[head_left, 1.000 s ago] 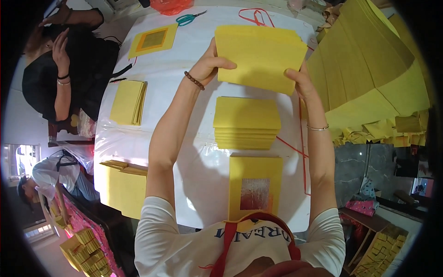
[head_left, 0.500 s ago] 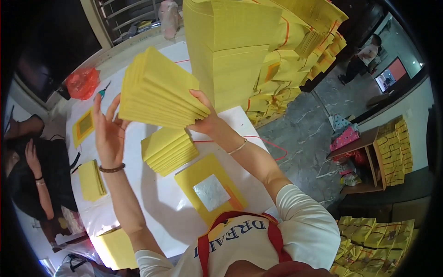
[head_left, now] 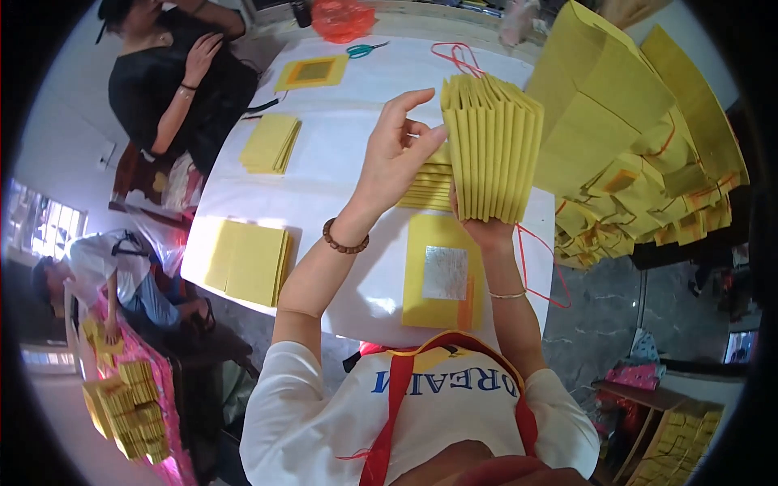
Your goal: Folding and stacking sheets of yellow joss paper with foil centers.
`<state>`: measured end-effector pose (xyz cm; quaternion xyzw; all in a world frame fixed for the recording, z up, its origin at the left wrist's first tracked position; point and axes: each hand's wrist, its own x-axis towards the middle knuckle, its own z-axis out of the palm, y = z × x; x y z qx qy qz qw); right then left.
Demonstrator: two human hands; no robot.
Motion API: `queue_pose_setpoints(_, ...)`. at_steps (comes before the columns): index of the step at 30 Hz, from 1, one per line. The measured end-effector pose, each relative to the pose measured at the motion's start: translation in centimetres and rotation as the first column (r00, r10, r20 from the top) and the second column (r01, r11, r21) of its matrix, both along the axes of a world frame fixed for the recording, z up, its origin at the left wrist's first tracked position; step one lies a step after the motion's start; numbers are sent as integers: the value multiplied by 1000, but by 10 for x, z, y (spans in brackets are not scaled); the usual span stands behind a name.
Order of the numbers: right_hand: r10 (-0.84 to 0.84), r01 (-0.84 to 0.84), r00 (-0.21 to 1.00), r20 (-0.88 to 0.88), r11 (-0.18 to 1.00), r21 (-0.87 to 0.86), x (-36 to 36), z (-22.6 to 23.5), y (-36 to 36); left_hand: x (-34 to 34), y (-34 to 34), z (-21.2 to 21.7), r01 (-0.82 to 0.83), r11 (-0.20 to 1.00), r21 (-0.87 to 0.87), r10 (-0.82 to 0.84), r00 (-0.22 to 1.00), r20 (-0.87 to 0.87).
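My right hand (head_left: pixel 486 232) grips a stack of folded yellow papers (head_left: pixel 496 162) from below, holding it up over the white table with its folds fanned toward me. Beside the stack's left edge is my left hand (head_left: pixel 395 155), fingers apart and partly bent, its thumb tip close to the papers; I cannot tell if it touches. Partly hidden behind both hands, a second pile of folded yellow papers (head_left: pixel 427 193) lies on the table. Nearer to me is a flat yellow sheet (head_left: pixel 419 306) bearing a silver square (head_left: pixel 446 273) and an orange strip.
Tall yellow paper stacks (head_left: pixel 596 121) stand at the right. On the white table (head_left: pixel 340 190) lie yellow piles (head_left: pixel 271 144), green-handled scissors (head_left: pixel 362 50), red cord (head_left: pixel 458 58) and a red plastic bag (head_left: pixel 344 18). A person in black (head_left: pixel 174 81) is at the far left, another person (head_left: pixel 121 267) sits behind.
The view has turned to the right side of the table's left area. My right hand has tipped the stack upright, and my left hand has come to its left edge.
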<state>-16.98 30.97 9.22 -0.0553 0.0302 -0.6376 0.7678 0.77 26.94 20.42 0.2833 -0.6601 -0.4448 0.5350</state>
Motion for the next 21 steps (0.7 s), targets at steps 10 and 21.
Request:
queue_pose_setpoints(10, 61, -63, 998, 27, 995, 78, 24, -3, 23, 7, 26, 4, -169, 957, -237, 191, 979, 75)
queue_pose_setpoints(21, 56, -54, 998, -22, 993, 107, 30, -5, 32, 8, 31, -1, -283, 875, -392, 347, 932, 101)
